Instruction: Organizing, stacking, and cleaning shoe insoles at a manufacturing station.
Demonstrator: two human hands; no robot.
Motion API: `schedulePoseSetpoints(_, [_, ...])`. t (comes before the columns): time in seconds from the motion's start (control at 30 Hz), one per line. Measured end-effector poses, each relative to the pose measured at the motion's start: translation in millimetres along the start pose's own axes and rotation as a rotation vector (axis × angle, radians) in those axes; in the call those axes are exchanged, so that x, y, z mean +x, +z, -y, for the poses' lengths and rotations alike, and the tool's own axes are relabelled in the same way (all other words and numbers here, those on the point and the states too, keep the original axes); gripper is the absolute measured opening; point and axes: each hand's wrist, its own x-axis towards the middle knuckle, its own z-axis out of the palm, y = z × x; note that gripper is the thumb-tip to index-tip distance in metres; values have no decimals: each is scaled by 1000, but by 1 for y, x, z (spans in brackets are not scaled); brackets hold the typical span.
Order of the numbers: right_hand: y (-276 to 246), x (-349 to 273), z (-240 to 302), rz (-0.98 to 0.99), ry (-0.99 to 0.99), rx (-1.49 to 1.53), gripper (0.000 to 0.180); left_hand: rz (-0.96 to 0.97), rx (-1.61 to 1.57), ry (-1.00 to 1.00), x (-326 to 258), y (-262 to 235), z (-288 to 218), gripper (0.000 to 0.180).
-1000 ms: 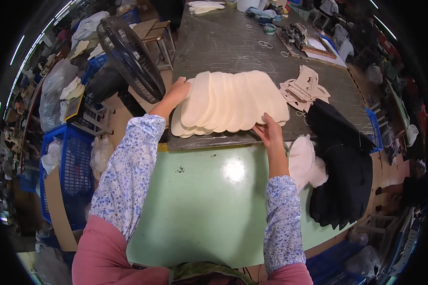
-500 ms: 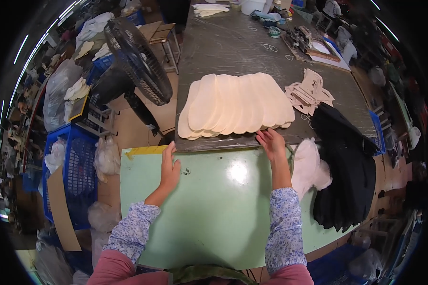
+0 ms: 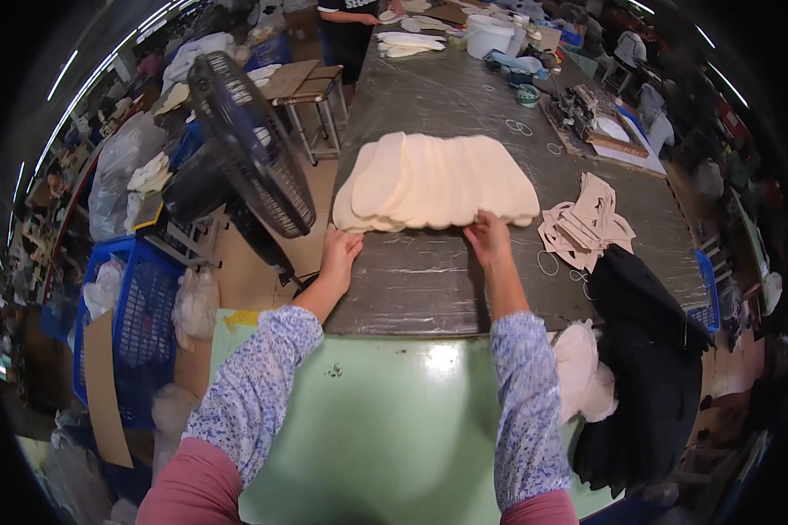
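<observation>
A row of cream, insole-shaped pieces (image 3: 438, 179) lies overlapped like shingles on the dark table, their rounded ends toward me. At the row's near left corner, my left hand (image 3: 339, 255) has its fingers closed against the edge of the pieces. My right hand (image 3: 490, 238) pinches the near edge right of the middle, partly hiding the ends there. Both arms, in flowered sleeve covers, are stretched forward over a pale green board (image 3: 368, 420).
Beige cut-out scraps (image 3: 587, 223) and black fabric (image 3: 643, 367) lie to the right, beside a white cloth piece (image 3: 582, 372). A black fan (image 3: 254, 144) and blue crate (image 3: 127, 324) stand left. Another person (image 3: 350, 35) works at the far end, near a white bucket (image 3: 488, 37).
Both hands have reached farther forward onto the dark table, and the row of pieces has moved away from the table's near edge. A person at the far end has come into view.
</observation>
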Motion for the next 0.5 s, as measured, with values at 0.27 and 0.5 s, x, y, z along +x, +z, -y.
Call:
schedulePoseSetpoints(0.27, [20, 89, -24, -34, -492, -277, 50, 194, 80, 127, 141, 8, 6, 54])
schedulePoseSetpoints(0.5, [-2, 23, -24, -132, -819, -720, 19, 373, 327, 147, 47, 20, 27, 19])
